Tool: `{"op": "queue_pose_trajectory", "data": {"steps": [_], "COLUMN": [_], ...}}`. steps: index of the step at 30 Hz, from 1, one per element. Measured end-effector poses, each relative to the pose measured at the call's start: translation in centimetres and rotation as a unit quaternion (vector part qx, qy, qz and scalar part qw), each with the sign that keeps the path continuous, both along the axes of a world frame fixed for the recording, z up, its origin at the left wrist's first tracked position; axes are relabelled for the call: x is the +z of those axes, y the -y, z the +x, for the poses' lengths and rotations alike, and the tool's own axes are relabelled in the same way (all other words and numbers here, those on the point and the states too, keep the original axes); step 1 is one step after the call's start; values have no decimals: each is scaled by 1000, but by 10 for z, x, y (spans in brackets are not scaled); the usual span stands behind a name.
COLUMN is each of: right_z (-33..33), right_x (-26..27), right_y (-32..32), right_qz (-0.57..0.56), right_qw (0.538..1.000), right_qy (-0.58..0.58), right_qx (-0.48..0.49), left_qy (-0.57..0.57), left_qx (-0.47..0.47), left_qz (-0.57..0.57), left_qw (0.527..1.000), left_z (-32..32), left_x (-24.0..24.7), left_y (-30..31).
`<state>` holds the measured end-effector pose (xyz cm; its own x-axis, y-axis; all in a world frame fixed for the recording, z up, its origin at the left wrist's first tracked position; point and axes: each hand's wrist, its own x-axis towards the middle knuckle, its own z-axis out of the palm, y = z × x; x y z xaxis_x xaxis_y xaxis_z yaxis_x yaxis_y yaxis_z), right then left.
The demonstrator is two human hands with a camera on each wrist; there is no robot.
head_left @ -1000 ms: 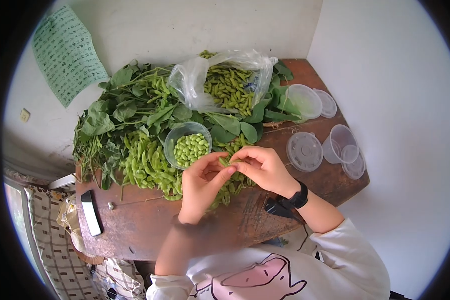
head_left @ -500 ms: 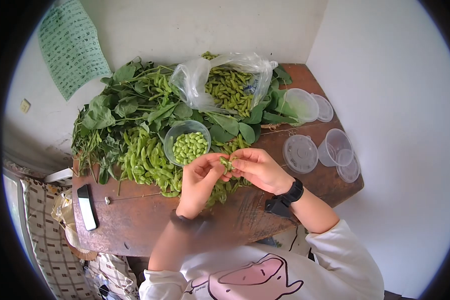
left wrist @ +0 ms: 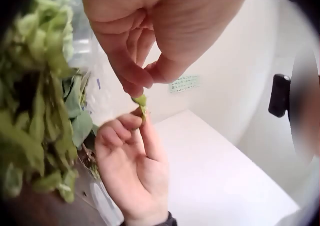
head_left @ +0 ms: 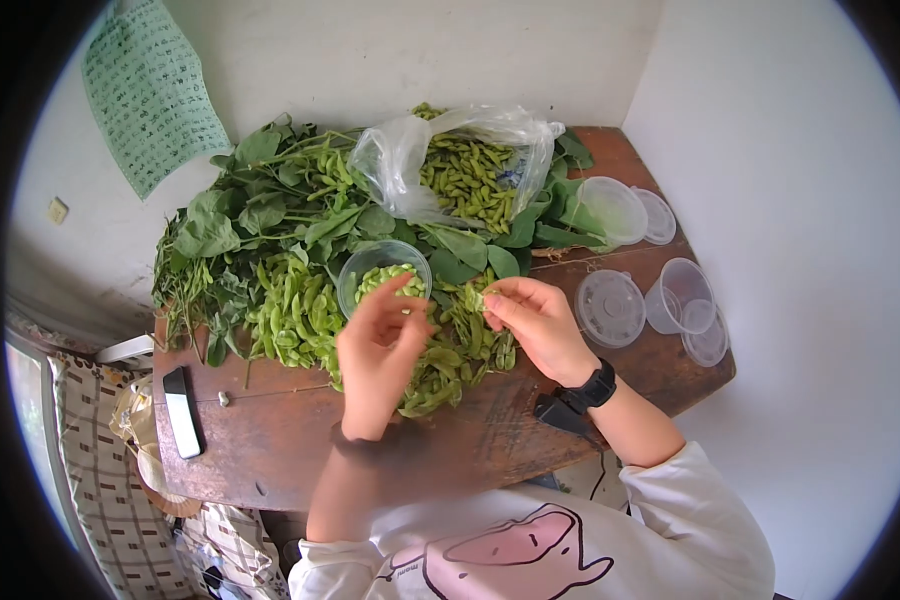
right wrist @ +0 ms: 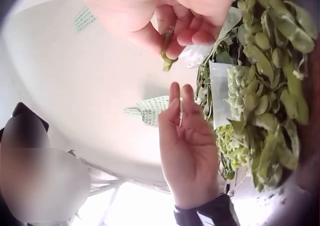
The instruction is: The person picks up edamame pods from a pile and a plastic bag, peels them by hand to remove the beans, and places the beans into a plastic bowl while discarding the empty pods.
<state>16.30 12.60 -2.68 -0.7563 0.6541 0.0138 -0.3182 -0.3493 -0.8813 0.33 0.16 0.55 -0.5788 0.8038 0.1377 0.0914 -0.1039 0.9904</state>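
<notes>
My right hand [head_left: 538, 328] pinches a green soybean pod [right wrist: 168, 61] between thumb and fingertips, to the right of the bowl. My left hand [head_left: 378, 345], blurred, is beside the clear plastic bowl [head_left: 342, 290], its fingers overlapping the near rim in the head view. A small pale bean [head_left: 406, 311] shows at its thumb and fingertips, which come together in the right wrist view. Shelled green beans [head_left: 375, 284] lie in the bowl. Around and below it are heaped unshelled pods [head_left: 295, 310], with more pods [head_left: 440, 375] between the hands.
Leafy stalks [head_left: 260, 215] cover the back left of the wooden table [head_left: 270, 440]. A plastic bag [head_left: 390, 165] of pods stands behind the bowl. On the right are clear tubs [head_left: 670, 300] and lids [head_left: 610, 308]; a phone [head_left: 181, 415] lies at left.
Both hands were together on a pod, which was opened between them. The left hand has since moved left toward the bowl; the right keeps the pod.
</notes>
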Motion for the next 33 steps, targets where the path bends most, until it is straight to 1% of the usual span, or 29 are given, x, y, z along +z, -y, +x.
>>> {"op": "queue_pose_trajectory", "data": {"steps": [1,2,4,5,6,7,8,10,11,12,13,14,15,16,17,18,19,21,22,24,25,27,28,31,32,33], "right_z": [1,1,1,0,0,0,1,0,1,0,0,0,1,2,3,4,5,8,8,7,8,9,9,9,9,8], "right_x": [1,2,3,4,4,4,5,6,5,3,1,0,3,5,7,8,9,11,9,4,3,1,-1,-2,-4,-6], "right_y": [-1,0,1,2,3,4,5,7,8,9,10,10,11,12,11,11,9,4,2,-3,-4,-5,-6,-8,-10,-10], "right_qz": [27,54,74,95,96,102,108,116,123,122,148,175,161,161,146,132,132,67,67,-8,-9,-93,-91,-204,-200,-222], "right_qw": [999,997,994,991,991,991,991,992,992,992,989,984,986,986,988,988,989,988,989,986,987,977,977,952,953,946], "right_qy": [19,38,43,48,46,49,53,41,30,31,25,19,33,32,40,47,45,75,75,24,23,-5,-9,-14,-16,-29], "right_qx": [-25,-50,-63,-75,-76,-67,-57,-40,-23,-24,-12,0,13,10,34,58,56,115,112,163,160,194,191,227,228,237], "left_qy": [-65,-138,-274,-275,-423,-558,-559,-498,-440,-440,-353,-261,-286,-287,-174,-59,-61,43,42,85,85,82,78,109,105,97], "left_qx": [47,88,134,134,171,203,204,87,31,29,9,-12,-9,-12,-33,-53,-55,-108,-110,-145,-148,-151,-154,-159,-159,-155], "left_qz": [16,2,-27,-27,-9,10,11,32,54,54,13,-27,11,12,-12,-37,-37,-44,-44,-27,-29,-55,-55,-44,-40,-46], "left_qw": [997,987,952,952,890,804,804,862,896,896,936,965,958,958,984,996,996,992,992,985,985,984,984,980,981,982], "left_z": [-8,-15,-22,-22,-21,-19,-15,-3,0,5,10,14,12,12,12,11,10,8,8,8,9,9,9,10,10,10], "left_x": [-7,-7,-2,-1,-1,-1,1,6,7,5,2,-2,-10,-15,-19,-20,-19,-16,-14,-12,-10,-7,-7,-9,-8,-8], "left_y": [-1,-1,-2,-3,-5,-8,-8,-5,-7,-6,-4,-2,-3,-3,-2,-1,0,1,1,2,3,3,4,4,2,3]}}
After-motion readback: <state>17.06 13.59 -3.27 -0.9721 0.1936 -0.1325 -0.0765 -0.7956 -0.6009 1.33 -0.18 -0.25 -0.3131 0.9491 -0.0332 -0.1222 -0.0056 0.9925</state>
